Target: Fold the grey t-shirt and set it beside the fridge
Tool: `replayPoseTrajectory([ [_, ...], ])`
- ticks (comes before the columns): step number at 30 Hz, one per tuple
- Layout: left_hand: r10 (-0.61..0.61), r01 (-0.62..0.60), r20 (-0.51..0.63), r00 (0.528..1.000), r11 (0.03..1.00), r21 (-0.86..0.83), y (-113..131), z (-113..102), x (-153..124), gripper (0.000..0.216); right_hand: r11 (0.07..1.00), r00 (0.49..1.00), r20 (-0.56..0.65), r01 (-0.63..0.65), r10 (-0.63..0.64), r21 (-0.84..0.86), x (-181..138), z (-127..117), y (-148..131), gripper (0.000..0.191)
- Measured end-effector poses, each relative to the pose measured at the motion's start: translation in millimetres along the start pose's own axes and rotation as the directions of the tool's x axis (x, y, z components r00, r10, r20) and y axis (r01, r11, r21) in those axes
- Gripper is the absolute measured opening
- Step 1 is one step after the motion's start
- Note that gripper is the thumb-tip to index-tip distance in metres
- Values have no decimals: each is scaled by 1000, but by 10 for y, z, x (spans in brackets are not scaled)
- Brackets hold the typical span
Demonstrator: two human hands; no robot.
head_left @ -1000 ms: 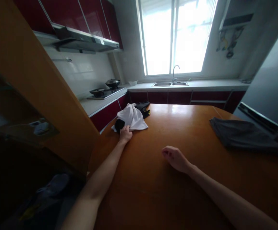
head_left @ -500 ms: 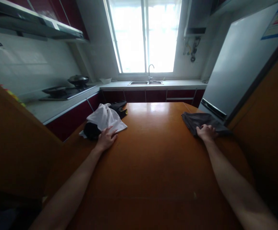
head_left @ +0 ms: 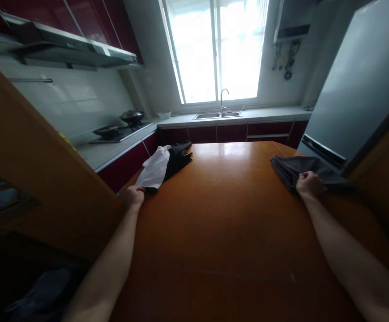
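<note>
At the left of the table, my left hand [head_left: 134, 197] is closed on the near edge of a white cloth garment [head_left: 156, 167] with dark fabric at its end. The white cloth is drawn out toward that hand. Beside and behind it lies a black garment [head_left: 177, 162] with a yellow edge; I cannot tell whether the two are one piece. On the right, my right hand [head_left: 310, 184] is curled shut at the near side of a folded dark grey garment [head_left: 290, 167], seeming to pinch its fabric. The fingertips there are partly hidden.
Both garments lie on a glossy brown wooden table [head_left: 231, 214]. Beyond it are a counter with a sink [head_left: 217, 115] and, to the left, a stove with pans [head_left: 132, 117]. A fridge [head_left: 352, 85] stands close on the right, an orange-brown panel [head_left: 46, 147] on the left.
My left hand has gone from lying spread on the white garment to gripping its near edge, pulling it straighter toward the near left. My right hand has curled tighter. The view has turned left.
</note>
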State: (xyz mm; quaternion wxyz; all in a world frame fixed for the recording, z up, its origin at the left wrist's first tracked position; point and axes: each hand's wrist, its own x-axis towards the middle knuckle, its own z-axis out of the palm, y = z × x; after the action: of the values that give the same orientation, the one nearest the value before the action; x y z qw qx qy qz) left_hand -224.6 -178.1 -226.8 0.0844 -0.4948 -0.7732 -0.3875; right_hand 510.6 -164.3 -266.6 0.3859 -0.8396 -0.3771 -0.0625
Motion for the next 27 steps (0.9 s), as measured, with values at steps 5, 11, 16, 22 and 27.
replayPoseTrajectory([
  [5, 86, -99, -195, 977, 993, -60, 192, 136, -111, 28, 959, 990, 18, 132, -141, 250, -85, -81, -264, 23],
  [11, 355, -371, -141, 924, 922, -113, 639, 180, -261, 30, 678, 722, 289, 325, -628, 659, -1052, -288, -1092, 24],
  [16, 467, -426, 34, 883, 832, -356, 913, 213, -444, 23, 607, -471, 471, -190, -746, 771, -1778, -788, -1593, 56],
  [22, 559, -181, 501, 660, 766, -617, 1369, 377, -922, 51, 603, -427, 426, -530, -797, 596, -1283, -863, -1449, 58],
  [27, 566, -67, 640, 520, 774, -630, 1830, 393, -1167, 59, 364, 227, 669, -695, -707, 620, -808, -358, -983, 38],
])
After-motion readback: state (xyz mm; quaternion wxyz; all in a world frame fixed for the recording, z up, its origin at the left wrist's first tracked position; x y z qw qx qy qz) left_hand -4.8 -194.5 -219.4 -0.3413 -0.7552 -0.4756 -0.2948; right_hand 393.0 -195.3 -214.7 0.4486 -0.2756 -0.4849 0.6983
